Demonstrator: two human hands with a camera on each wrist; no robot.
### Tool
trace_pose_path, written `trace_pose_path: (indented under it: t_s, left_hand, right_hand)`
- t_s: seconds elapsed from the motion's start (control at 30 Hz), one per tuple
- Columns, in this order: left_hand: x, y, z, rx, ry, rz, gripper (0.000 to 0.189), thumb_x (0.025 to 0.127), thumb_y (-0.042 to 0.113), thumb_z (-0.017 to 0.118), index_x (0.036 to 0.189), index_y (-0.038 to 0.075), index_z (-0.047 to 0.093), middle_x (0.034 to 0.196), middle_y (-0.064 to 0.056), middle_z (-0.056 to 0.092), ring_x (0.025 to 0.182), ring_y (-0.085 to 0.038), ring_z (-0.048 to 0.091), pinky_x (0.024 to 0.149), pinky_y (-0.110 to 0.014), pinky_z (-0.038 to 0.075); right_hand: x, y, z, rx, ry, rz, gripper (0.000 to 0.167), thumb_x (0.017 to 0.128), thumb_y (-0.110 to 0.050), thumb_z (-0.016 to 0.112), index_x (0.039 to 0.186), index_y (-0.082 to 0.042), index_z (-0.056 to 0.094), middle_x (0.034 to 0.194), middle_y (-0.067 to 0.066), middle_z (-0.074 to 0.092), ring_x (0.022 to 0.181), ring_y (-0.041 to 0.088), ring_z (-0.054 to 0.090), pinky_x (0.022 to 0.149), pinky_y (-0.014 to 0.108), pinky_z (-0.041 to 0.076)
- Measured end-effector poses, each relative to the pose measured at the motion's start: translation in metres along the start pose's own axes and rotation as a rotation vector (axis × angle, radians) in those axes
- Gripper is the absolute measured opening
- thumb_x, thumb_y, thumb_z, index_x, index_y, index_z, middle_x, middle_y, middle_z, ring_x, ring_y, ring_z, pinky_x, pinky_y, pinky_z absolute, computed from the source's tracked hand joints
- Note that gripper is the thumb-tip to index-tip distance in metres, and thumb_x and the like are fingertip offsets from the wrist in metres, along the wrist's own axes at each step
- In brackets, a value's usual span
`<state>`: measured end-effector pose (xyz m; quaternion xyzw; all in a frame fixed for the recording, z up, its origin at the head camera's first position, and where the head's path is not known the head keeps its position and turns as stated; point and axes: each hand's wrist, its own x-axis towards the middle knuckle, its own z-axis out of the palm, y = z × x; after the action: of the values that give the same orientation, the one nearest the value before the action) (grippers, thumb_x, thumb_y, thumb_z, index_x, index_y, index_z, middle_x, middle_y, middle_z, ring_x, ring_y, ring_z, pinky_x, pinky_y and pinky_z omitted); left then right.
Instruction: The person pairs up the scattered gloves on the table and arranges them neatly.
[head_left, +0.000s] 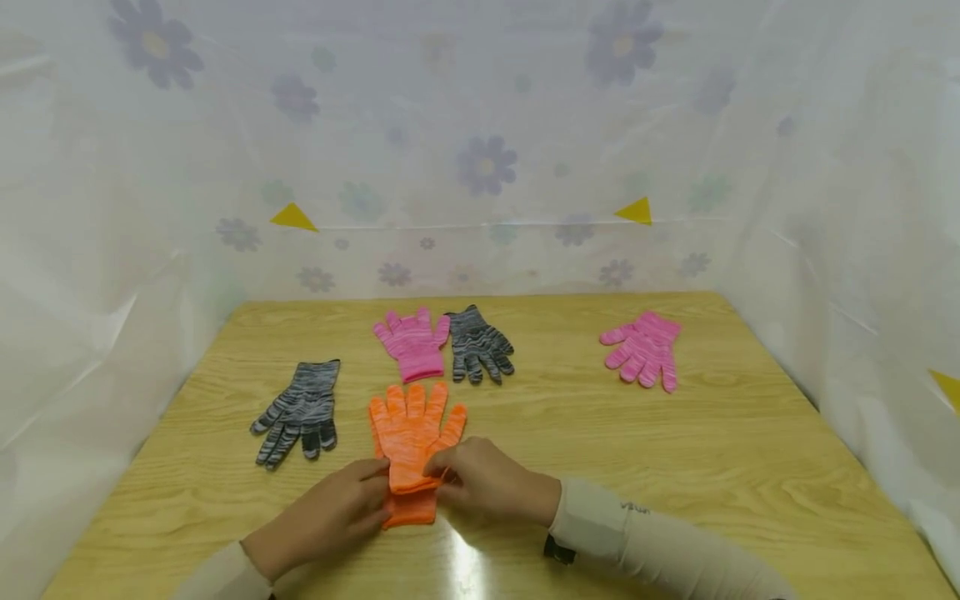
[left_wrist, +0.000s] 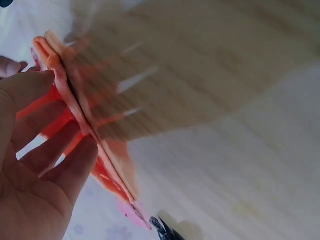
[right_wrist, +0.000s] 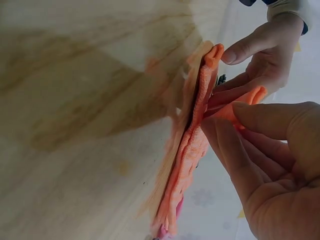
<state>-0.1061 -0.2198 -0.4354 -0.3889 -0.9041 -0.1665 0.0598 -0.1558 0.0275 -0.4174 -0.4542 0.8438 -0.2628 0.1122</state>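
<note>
Two orange gloves (head_left: pixel 410 442) lie one over the other near the front of the table, fingers pointing away. The lower glove's cuff (head_left: pixel 410 510) shows below the upper one. My right hand (head_left: pixel 483 483) pinches the upper glove's cuff between thumb and fingers; in the right wrist view that cuff (right_wrist: pixel 255 96) is raised off the lower glove. Against the left edge of the pair, my left hand (head_left: pixel 330 512) rests with extended fingers, and in the left wrist view its fingertips (left_wrist: pixel 89 145) touch the orange fabric.
Beyond the orange pair lie a pink glove (head_left: pixel 418 346) and a grey-black glove (head_left: pixel 478 346), side by side. Another grey-black glove (head_left: pixel 302 408) is at the left, another pink glove (head_left: pixel 645 348) at the back right. White flowered sheeting (head_left: pixel 487 108) encloses the wooden table (head_left: pixel 675 467).
</note>
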Motion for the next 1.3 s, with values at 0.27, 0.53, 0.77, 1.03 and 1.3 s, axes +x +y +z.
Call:
trace_pose_path:
  t_s: [0.27,0.53,0.77,1.03,1.3]
  left_hand:
    - [-0.002,0.000,-0.005,0.073,0.054,0.005,0.010,0.081,0.023,0.074,0.082,0.018,0.065,0.107,-0.004,0.065,0.097,-0.019,0.062,0.083,-0.037,0.055]
    - [-0.004,0.003,-0.018,-0.010,0.005,-0.100,0.029,0.077,0.027,0.078,0.099,0.019,0.061,0.101,0.009,0.056,0.086,-0.006,0.057,0.070,-0.027,0.054]
    - [0.001,0.005,-0.011,-0.076,-0.061,-0.039,0.030,0.076,0.028,0.079,0.101,0.020,0.066,0.099,0.009,0.053,0.079,0.001,0.047,0.063,-0.019,0.049]
    - [0.005,0.007,-0.006,-0.043,-0.078,-0.018,0.023,0.074,0.024,0.081,0.091,0.020,0.067,0.090,0.010,0.054,0.076,0.002,0.046,0.061,-0.017,0.047]
    - [0.009,0.008,-0.005,-0.022,-0.072,-0.009,0.022,0.072,0.023,0.082,0.085,0.021,0.066,0.085,0.013,0.055,0.077,0.001,0.050,0.061,-0.017,0.049]
  right_hand:
    - [0.000,-0.001,0.004,0.002,-0.022,-0.017,0.017,0.088,-0.010,0.067,0.105,-0.010,0.071,0.100,-0.004,0.071,0.084,-0.003,0.062,0.074,0.004,0.046]
    - [0.002,-0.002,0.008,-0.024,0.013,-0.033,0.007,0.089,-0.014,0.067,0.094,-0.012,0.073,0.086,-0.009,0.069,0.074,-0.007,0.056,0.068,0.003,0.043]
    - [0.003,-0.001,0.011,-0.046,0.000,-0.025,0.005,0.089,-0.016,0.067,0.090,-0.014,0.072,0.085,-0.010,0.067,0.075,-0.005,0.057,0.070,0.005,0.044]
    - [0.002,-0.002,0.006,-0.007,-0.008,-0.026,0.005,0.089,-0.017,0.067,0.090,-0.015,0.072,0.086,-0.012,0.068,0.080,-0.006,0.058,0.073,0.006,0.045]
    - [0.002,0.012,-0.017,0.074,0.048,0.058,0.008,0.091,-0.014,0.065,0.092,-0.014,0.073,0.087,-0.010,0.069,0.080,-0.003,0.061,0.072,0.013,0.050]
